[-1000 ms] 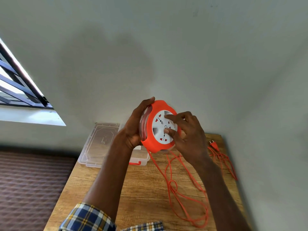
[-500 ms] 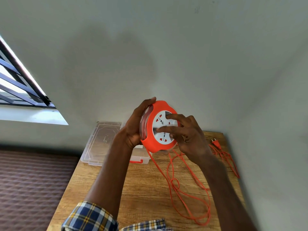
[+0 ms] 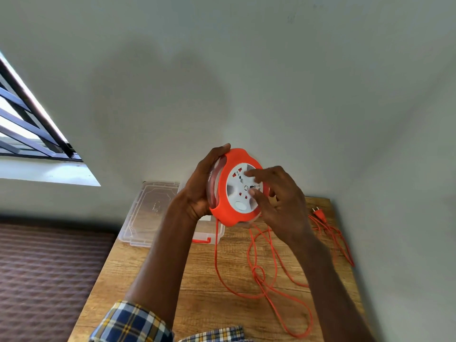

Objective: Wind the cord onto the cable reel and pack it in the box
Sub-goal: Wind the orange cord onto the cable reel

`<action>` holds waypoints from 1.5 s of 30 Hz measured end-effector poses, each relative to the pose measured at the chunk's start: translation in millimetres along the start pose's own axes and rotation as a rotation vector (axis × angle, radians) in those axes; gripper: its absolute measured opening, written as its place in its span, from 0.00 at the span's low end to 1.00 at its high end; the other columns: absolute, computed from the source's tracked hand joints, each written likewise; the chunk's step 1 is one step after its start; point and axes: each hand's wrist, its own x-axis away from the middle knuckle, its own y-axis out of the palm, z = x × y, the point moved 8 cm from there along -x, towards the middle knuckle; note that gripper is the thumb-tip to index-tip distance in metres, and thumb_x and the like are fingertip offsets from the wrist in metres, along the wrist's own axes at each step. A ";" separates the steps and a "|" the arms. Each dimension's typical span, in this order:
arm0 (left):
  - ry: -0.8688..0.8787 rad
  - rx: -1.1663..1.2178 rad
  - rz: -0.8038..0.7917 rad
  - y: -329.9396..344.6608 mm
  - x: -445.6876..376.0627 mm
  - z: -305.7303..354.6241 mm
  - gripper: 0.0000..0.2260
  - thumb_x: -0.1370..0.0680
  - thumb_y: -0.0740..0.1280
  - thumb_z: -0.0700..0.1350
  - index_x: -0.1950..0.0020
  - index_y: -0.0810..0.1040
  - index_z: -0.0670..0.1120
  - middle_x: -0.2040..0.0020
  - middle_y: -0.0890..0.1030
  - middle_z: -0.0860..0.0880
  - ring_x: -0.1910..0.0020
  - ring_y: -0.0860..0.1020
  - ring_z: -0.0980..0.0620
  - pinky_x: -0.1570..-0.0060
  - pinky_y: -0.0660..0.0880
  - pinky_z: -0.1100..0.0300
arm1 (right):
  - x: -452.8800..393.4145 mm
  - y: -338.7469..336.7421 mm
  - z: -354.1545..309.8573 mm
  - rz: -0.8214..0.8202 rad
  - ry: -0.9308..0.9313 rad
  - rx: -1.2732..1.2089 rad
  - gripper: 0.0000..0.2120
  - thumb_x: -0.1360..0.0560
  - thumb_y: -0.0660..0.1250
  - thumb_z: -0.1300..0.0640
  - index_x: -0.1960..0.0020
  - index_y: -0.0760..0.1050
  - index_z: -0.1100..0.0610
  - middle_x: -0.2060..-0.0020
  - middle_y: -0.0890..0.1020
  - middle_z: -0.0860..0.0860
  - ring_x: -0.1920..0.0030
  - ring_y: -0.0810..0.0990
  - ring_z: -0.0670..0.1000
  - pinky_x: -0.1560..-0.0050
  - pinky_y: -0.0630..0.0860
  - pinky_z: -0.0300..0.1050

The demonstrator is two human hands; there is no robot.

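While the left hand holds the cable reel up in the air above the far end of the table, its fingers are curled round the reel's back and its thumb lies over the top edge, so it grips the reel firmly. Seen from the head camera, the reel stands nearly upright, its white face with the sockets turned toward the right hand. That hand's fingers are bent, with two fingertips pressed on the white face, one near the upper sockets and one close to the centre; the other fingers curl loosely behind the reel's right rim. It touches the face rather than clasping the reel.

Below the fingers of both hands, the orange cord drops from the reel's lower edge and lies in loose loops on the wood, with a small twist straight below the right hand. More of the cord runs off past the right wrist toward the wall, where the plug lies flat on the table, well apart from the fingers.

Just beyond the left wrist sits the clear plastic box with an orange latch, partly hidden by the forearm. Its clear lid lies to the left of that hand, hanging a little over the table's corner.

A checked sleeve shows at the bottom of the view. Left of the table lies a brown patterned surface, and a barred window sits in the wall beyond it.
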 end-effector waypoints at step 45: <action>0.108 -0.005 0.094 7.1 -5.2 -5.4 0.24 0.22 0.68 0.63 0.40 0.87 0.46 0.44 0.86 0.42 0.49 0.86 0.42 0.48 0.84 0.47 | 5.3 9.9 0.1 0.128 0.412 0.114 0.24 0.25 0.64 0.30 0.41 0.76 0.46 0.57 0.88 0.48 0.62 0.86 0.47 0.65 0.81 0.41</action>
